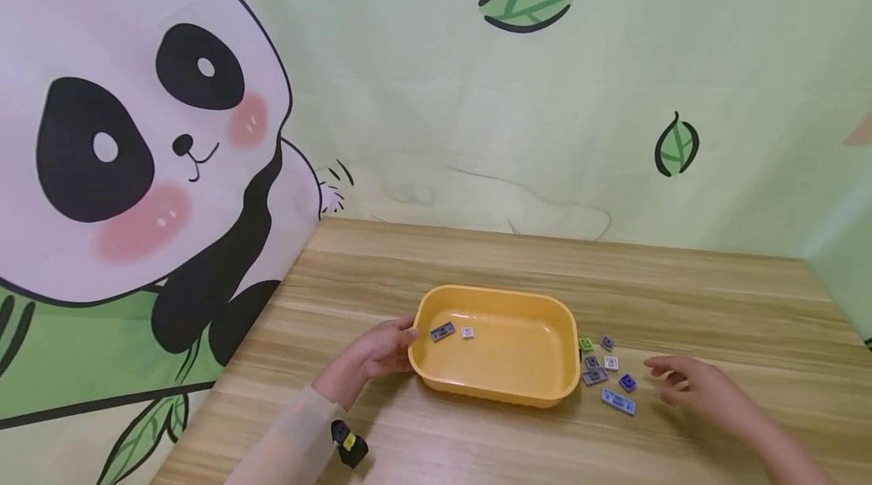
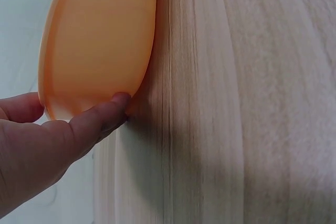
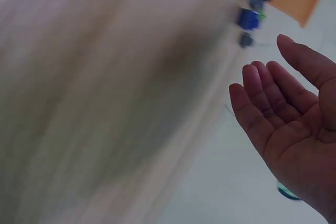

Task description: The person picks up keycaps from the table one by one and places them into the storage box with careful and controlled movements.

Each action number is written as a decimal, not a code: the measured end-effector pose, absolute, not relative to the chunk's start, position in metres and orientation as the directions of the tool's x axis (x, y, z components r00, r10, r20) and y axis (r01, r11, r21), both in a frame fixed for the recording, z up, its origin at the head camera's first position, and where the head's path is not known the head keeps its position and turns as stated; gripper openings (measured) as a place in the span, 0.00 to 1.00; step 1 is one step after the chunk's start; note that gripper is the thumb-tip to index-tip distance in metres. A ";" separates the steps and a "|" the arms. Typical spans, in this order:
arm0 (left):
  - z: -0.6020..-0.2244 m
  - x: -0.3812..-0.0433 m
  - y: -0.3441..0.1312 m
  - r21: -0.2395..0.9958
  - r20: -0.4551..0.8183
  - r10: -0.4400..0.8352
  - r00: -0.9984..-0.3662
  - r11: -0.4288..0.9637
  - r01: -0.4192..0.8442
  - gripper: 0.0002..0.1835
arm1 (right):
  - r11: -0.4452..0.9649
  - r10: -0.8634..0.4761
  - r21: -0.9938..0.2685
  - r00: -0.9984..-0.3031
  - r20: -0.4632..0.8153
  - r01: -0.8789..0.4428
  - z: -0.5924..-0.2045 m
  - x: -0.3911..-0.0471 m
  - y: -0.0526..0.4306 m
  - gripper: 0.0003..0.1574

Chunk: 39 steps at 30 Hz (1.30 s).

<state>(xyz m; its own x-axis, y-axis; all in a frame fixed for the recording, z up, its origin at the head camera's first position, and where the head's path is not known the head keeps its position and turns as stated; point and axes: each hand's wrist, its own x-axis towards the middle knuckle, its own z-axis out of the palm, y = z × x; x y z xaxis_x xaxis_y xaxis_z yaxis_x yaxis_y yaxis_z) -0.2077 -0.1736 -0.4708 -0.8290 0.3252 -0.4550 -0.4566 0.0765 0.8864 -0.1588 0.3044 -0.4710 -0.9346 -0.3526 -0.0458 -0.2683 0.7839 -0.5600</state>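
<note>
A yellow-orange plastic tray (image 1: 507,360) stands on the wooden table. My left hand (image 1: 375,352) grips its left end, and the left wrist view shows thumb and fingers around the tray's end wall (image 2: 100,72). Inside lie a dark grey oblong piece (image 1: 443,331) and a small white square piece (image 1: 467,333). Right of the tray are several small toy-brick-like pieces, among them a green one (image 1: 586,344), a white one (image 1: 611,364), a blue one (image 1: 627,382) and a light blue oblong one (image 1: 618,401). My right hand (image 1: 708,390) hovers right of these, empty, fingers loosely bent.
A small black toy-like object with a yellow patch (image 1: 350,443) is beside my left forearm, near the front. Behind the wooden table (image 1: 654,281) hangs a pale green cloth (image 1: 409,76) printed with a panda and leaves.
</note>
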 end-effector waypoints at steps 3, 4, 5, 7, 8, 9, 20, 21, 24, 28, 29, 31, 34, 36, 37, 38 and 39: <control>-0.471 -0.209 -0.173 0.883 -0.462 0.314 -0.829 0.081 -0.462 0.31 | 0.794 -0.363 -0.550 -0.928 -0.086 -0.260 -0.477 -0.161 0.303 0.28; -0.471 -0.209 -0.173 0.882 -0.464 0.312 -0.829 0.081 -0.464 0.30 | 0.796 -0.362 -0.548 -0.927 -0.094 -0.255 -0.478 -0.162 0.302 0.28; -0.471 -0.209 -0.173 0.881 -0.467 0.309 -0.829 0.082 -0.466 0.30 | 0.802 -0.359 -0.543 -0.928 -0.105 -0.249 -0.479 -0.162 0.301 0.29; -0.471 -0.209 -0.173 0.880 -0.469 0.309 -0.828 0.082 -0.468 0.30 | 0.814 -0.347 -0.530 -0.931 -0.112 -0.239 -0.481 -0.163 0.299 0.30; -0.471 -0.208 -0.173 0.880 -0.469 0.311 -0.826 0.083 -0.468 0.31 | 0.816 -0.348 -0.524 -0.932 -0.105 -0.246 -0.482 -0.163 0.298 0.30; -0.471 -0.208 -0.173 0.880 -0.469 0.310 -0.827 0.083 -0.468 0.31 | 0.816 -0.351 -0.519 -0.931 -0.097 -0.254 -0.483 -0.164 0.297 0.31; -0.472 -0.207 -0.175 0.886 -0.457 0.308 -0.834 0.083 -0.455 0.31 | 0.837 -0.342 -0.485 -0.934 -0.101 -0.253 -0.485 -0.166 0.284 0.29; -0.472 -0.207 -0.175 0.888 -0.455 0.308 -0.836 0.085 -0.452 0.31 | 0.841 -0.340 -0.478 -0.935 -0.100 -0.254 -0.484 -0.166 0.283 0.28; -0.471 -0.208 -0.175 0.889 -0.453 0.311 -0.835 0.089 -0.449 0.31 | 0.847 -0.336 -0.466 -0.937 -0.094 -0.257 -0.484 -0.167 0.279 0.27; -0.471 -0.208 -0.175 0.888 -0.456 0.310 -0.834 0.094 -0.451 0.31 | 0.851 -0.331 -0.459 -0.939 -0.090 -0.256 -0.483 -0.168 0.274 0.25; -0.471 -0.208 -0.175 0.888 -0.456 0.311 -0.834 0.093 -0.451 0.31 | 0.851 -0.330 -0.459 -0.939 -0.091 -0.255 -0.483 -0.168 0.273 0.25; -0.472 -0.208 -0.175 0.888 -0.456 0.311 -0.834 0.091 -0.451 0.31 | 0.855 -0.327 -0.454 -0.940 -0.095 -0.251 -0.483 -0.168 0.272 0.25; -0.471 -0.207 -0.174 0.888 -0.455 0.312 -0.834 0.083 -0.453 0.31 | 0.858 -0.325 -0.449 -0.941 -0.098 -0.249 -0.484 -0.169 0.270 0.25; -0.470 -0.207 -0.174 0.887 -0.455 0.311 -0.834 0.080 -0.454 0.31 | 0.860 -0.321 -0.446 -0.942 -0.097 -0.247 -0.486 -0.170 0.270 0.25; -0.470 -0.207 -0.174 0.887 -0.456 0.312 -0.834 0.080 -0.455 0.31 | 0.861 -0.320 -0.444 -0.943 -0.094 -0.247 -0.486 -0.170 0.270 0.25; -0.470 -0.206 -0.174 0.886 -0.457 0.311 -0.833 0.080 -0.456 0.31 | 0.859 -0.323 -0.445 -0.942 -0.088 -0.252 -0.487 -0.170 0.270 0.24; -0.470 -0.206 -0.174 0.886 -0.457 0.310 -0.834 0.080 -0.456 0.31 | 0.861 -0.320 -0.443 -0.943 -0.087 -0.251 -0.487 -0.170 0.270 0.24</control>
<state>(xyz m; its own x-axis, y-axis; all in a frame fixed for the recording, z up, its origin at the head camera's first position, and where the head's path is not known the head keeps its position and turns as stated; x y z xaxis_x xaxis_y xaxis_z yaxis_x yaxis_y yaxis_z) -0.2062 -0.1736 -0.4695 -0.8337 0.3096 -0.4573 -0.4564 0.0800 0.8862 -0.1700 0.2699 -0.4867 -0.9434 -0.3202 -0.0866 -0.2514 0.8605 -0.4431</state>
